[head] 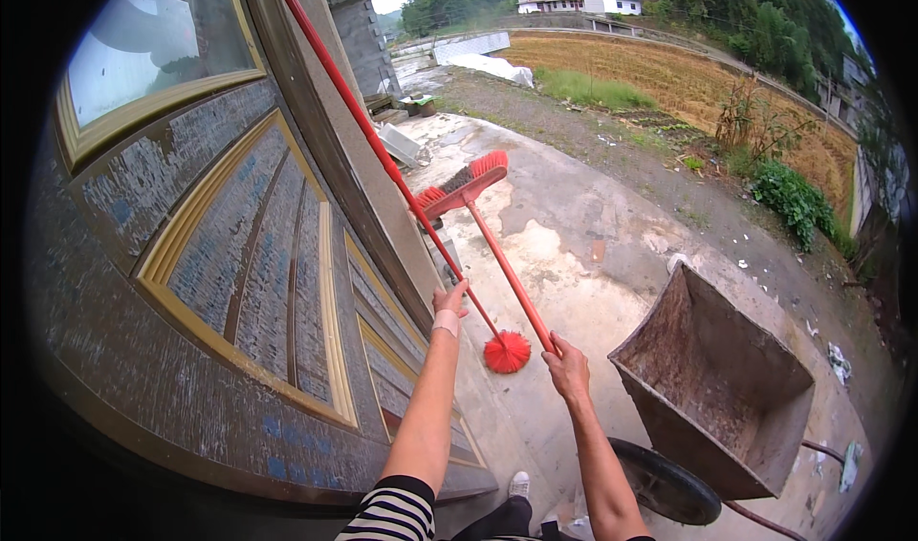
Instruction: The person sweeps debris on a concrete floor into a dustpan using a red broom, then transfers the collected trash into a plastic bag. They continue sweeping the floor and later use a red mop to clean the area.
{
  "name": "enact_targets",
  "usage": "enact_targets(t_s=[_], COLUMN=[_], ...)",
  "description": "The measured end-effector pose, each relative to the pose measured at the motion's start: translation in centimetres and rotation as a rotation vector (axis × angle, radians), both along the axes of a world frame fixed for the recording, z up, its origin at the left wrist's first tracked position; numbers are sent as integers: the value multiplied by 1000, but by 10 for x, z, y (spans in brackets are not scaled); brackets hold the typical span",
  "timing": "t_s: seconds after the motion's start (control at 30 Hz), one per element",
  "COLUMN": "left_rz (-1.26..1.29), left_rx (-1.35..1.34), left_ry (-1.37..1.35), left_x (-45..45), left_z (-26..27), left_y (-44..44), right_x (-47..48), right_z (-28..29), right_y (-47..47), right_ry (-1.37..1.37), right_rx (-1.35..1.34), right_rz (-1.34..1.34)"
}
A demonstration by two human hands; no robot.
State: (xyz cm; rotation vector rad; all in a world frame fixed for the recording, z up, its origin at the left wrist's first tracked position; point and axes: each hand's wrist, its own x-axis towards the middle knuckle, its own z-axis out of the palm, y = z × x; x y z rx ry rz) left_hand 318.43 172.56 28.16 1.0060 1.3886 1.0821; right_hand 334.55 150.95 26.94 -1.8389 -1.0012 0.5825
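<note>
My right hand (568, 369) grips the end of a red broom handle. The broom is held head up, and its red head (470, 186), with red and dark bristles, points away from me. Close to the door frame, my left hand (450, 303) is on the long red pole (380, 155) of a round brush, thumb and fingers around it. The pole slants up past the top of the view. Its round red bristle head (508, 352) is low down, over the concrete. My left wrist wears a pale band (446, 321).
A weathered wooden door (265, 268) with yellow trim fills the left side. At the right stands a rusty metal wheelbarrow (717, 390) with a black wheel (663, 484). Concrete paving (574, 304) runs out to a dirt strip, plants and a cut field (645, 71).
</note>
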Motion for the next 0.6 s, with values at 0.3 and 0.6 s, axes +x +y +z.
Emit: enact_targets(t_s=[0.3,0.6], left_rz=[143,65], left_rx=[108,312], left_ry=[222,161], left_x=[-78,-70], left_z=[51,122], left_y=[127,152], right_x=[14,31], right_z=[-21,-17], right_y=[-25,-124], right_ry=[377,291], right_rx=[-170,-213], right_rz=[138,127])
